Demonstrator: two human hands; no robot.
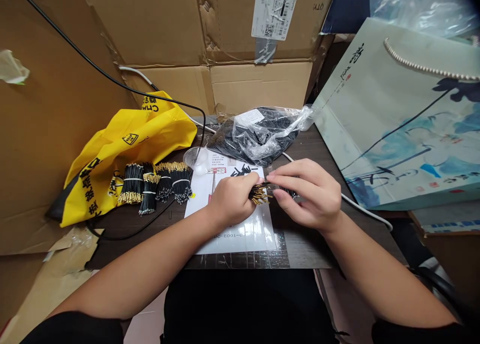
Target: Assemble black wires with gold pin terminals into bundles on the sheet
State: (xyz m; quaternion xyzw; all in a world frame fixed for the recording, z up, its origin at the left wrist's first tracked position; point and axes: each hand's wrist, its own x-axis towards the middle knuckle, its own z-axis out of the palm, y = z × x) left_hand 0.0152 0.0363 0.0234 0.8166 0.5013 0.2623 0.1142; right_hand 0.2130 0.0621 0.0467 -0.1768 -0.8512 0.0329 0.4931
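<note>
My left hand (236, 196) is wrapped round a bundle of thin black pieces with gold tips (259, 194), above a printed white sheet (240, 236). At the bundle's right side is my right hand (307, 191), its thumb and fingers closed near the tips; what they pinch is too small to make out. Behind the right fingers, more dark pieces (289, 191) show in part. Several tied bundles of black pieces with gold ends (148, 194) stand on the table to the left.
A yellow bag (131, 134) lies at the left, with a clear plastic bag of black material (258, 134) at the back. A large paper bag (405, 124) leans at the right. Cardboard (262, 84) walls the back; a black cable (138, 234) crosses the table (307, 249).
</note>
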